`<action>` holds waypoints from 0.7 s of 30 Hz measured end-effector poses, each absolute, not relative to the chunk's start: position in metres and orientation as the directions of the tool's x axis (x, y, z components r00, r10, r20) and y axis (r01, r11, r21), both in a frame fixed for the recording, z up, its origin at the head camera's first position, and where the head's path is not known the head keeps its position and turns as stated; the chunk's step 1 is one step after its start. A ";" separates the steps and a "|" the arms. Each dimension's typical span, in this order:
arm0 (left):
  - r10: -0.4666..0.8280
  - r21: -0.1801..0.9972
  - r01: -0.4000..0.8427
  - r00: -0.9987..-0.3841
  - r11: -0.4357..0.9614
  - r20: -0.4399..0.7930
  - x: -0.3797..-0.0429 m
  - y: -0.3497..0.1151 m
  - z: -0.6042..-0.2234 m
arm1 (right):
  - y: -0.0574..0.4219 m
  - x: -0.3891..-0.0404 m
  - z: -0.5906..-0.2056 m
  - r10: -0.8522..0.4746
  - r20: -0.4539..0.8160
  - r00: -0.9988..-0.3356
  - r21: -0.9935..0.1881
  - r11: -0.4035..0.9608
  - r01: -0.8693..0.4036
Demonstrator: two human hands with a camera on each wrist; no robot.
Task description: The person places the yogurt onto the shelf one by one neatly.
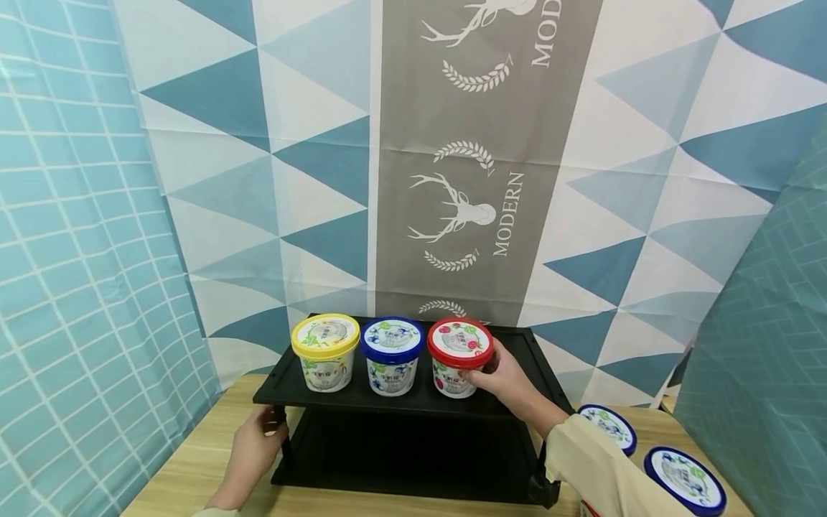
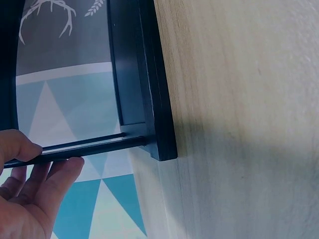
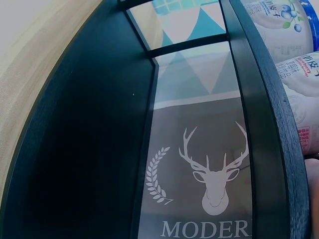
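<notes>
A black two-tier shelf [image 1: 517, 352] stands on the wooden table. On its upper tier, three lidded tubs form a row: the yellow-lidded tub [image 1: 327, 370], the blue-lidded tub [image 1: 391, 373] and, rightmost, the red-lidded tub [image 1: 449, 377]. My right hand [image 1: 510, 380] holds the red-lidded tub by its right side, thumb in front. Only a bit of that hand [image 3: 313, 184] shows at the right wrist view's edge. At the shelf's left end, my left hand [image 1: 252, 445] grips a thin black post [image 2: 94, 148], thumb on one side and fingers on the other.
Two more blue-lidded tubs [image 1: 685, 480] stand on the table [image 1: 187, 459] right of the shelf, beside my right sleeve. The lower tier [image 1: 413, 445] lies under the tubs. A patterned cloth [image 1: 323, 179] hangs close behind, with a tiled-pattern curtain [image 1: 71, 251] at the left.
</notes>
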State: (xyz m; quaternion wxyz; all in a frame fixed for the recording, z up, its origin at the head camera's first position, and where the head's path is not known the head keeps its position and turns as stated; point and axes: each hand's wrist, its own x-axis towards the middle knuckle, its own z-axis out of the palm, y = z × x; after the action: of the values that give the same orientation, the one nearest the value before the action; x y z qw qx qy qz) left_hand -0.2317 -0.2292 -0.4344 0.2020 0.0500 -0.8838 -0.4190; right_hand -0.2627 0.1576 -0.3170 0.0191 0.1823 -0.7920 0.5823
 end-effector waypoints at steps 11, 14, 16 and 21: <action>-0.262 0.760 0.068 -0.916 0.647 0.305 -0.234 -0.230 -0.435 | 0.156 -0.266 -0.316 -0.290 0.225 -0.930 -0.920 0.250 -0.301; -0.256 0.762 0.076 -0.917 0.643 0.307 -0.233 -0.229 -0.434 | 0.156 -0.267 -0.316 -0.296 0.215 -0.931 -0.922 0.251 -0.293; -0.255 0.765 0.077 -0.917 0.640 0.306 -0.233 -0.229 -0.434 | 0.157 -0.267 -0.316 -0.306 0.210 -0.928 -0.925 0.245 -0.290; -0.257 0.765 0.071 -0.919 0.640 0.300 -0.232 -0.230 -0.434 | 0.158 -0.267 -0.315 -0.327 0.194 -0.925 -0.928 0.244 -0.281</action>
State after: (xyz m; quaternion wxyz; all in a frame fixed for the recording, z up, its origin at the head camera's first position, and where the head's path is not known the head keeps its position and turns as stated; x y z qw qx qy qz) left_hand -0.2317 -0.2298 -0.4345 0.1947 0.0524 -0.8843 -0.4211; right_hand -0.2675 0.1585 -0.3153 -0.0196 0.1927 -0.7884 0.5838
